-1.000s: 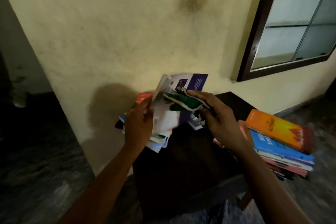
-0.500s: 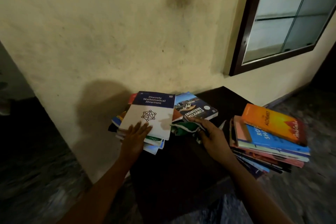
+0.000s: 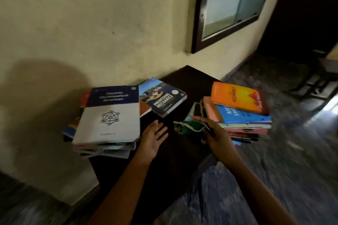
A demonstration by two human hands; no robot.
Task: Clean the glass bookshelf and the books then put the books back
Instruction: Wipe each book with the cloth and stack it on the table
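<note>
A white and navy book, Discrete Mathematical Structure (image 3: 109, 117), tops the left stack on a dark table (image 3: 175, 153). Behind it lies a blue Engineering Mechanics book (image 3: 162, 97). On the right stands a second stack with an orange book (image 3: 237, 97) on top and a blue book (image 3: 243, 115) under it. My left hand (image 3: 153, 139) hovers with fingers spread, palm up, between the stacks, touching nothing. My right hand (image 3: 215, 137) grips a green and white cloth (image 3: 190, 127) just left of the right stack. The glass bookshelf (image 3: 230, 2) is set in the wall at the upper right.
A cream wall (image 3: 91, 23) runs behind the table. Dark mottled floor (image 3: 274, 170) lies to the right and below. A dark doorway (image 3: 307, 14) opens at the far right, with a dim low frame (image 3: 318, 82) beside it.
My left hand has let go of the white book, laid on the left stack, and moved right. My right hand has carried the cloth right toward the other stack. The view has dropped and turned right.
</note>
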